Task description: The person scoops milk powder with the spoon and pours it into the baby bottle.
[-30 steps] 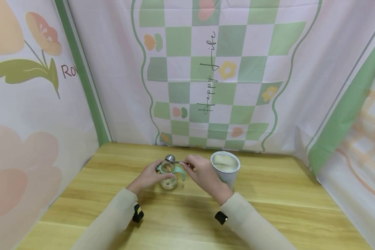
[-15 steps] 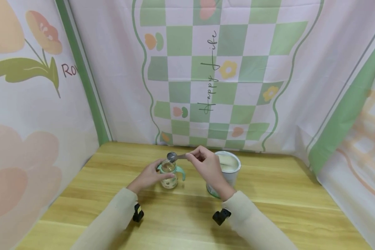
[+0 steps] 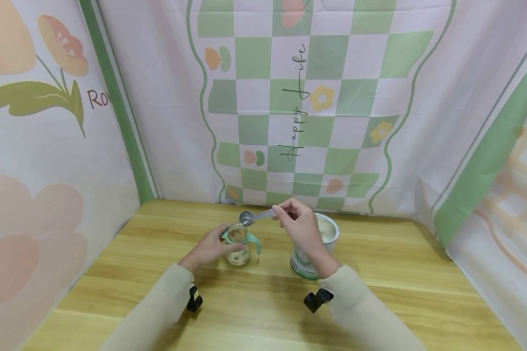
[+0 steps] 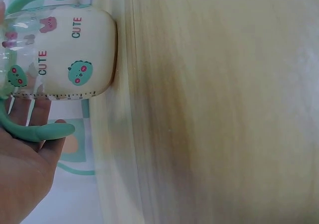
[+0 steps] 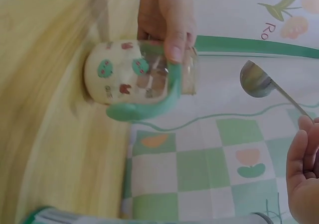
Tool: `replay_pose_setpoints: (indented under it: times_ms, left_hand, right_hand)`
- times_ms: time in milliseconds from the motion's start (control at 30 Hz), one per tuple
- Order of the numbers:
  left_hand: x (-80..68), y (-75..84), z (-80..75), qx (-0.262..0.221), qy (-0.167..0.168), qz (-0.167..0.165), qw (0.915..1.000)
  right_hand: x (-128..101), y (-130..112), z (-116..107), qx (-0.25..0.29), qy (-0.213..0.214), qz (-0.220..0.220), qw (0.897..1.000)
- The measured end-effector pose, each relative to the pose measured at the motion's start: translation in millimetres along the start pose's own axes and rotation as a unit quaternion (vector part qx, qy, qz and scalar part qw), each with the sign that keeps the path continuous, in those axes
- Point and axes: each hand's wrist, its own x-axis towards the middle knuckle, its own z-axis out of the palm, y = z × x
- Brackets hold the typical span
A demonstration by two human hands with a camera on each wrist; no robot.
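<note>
White powder (image 3: 324, 229) fills tin (image 3: 305, 261).

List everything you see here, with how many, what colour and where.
Bottle: one, clear with green handles, table centre, upright, open top.
Spoon: one, silver, in the air just above and behind the bottle.
Tin: one, white with green base, right of the bottle, open.
Table: one, light wood.
Backdrop: green and white checks, flowers, behind and at both sides.
Left hand: holds the bottle.
Right hand: pinches the spoon handle.
</note>
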Motion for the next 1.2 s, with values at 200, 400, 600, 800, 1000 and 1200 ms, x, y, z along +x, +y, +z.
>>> replay_pose_setpoints:
  times_ms: [200,400,600,800,1000,1200]
  left_hand:
    - [-0.8,2.0,0.2,0.005,0.004,0.009,0.9999]
    - [-2.1,4.5,-0.4,0.016,0.001,0.018,0.9997]
    - [-1.2,5.8,0.1,0.024,-0.001,0.025,0.9994]
    - [2.8,7.3,-0.3,0.053,-0.001,0.037,0.9979]
    - [4.2,13.9,-3.9,0.072,-0.019,0.029,0.9968]
    - [7.1,27.3,-7.4,0.108,-0.032,0.039,0.9929]
  right_hand:
    - [1,-17,-13,-0.009,0.012,0.008,1.000]
    - [-1,-28,-28,-0.021,0.032,0.014,0.999]
    - [5,-3,-45,-0.022,0.043,0.025,0.999]
    - [4,2,-63,-0.032,0.054,0.021,0.998]
    - [1,6,-79,-0.026,0.069,0.021,0.997]
    - [-1,12,-91,-0.034,0.089,0.020,0.995]
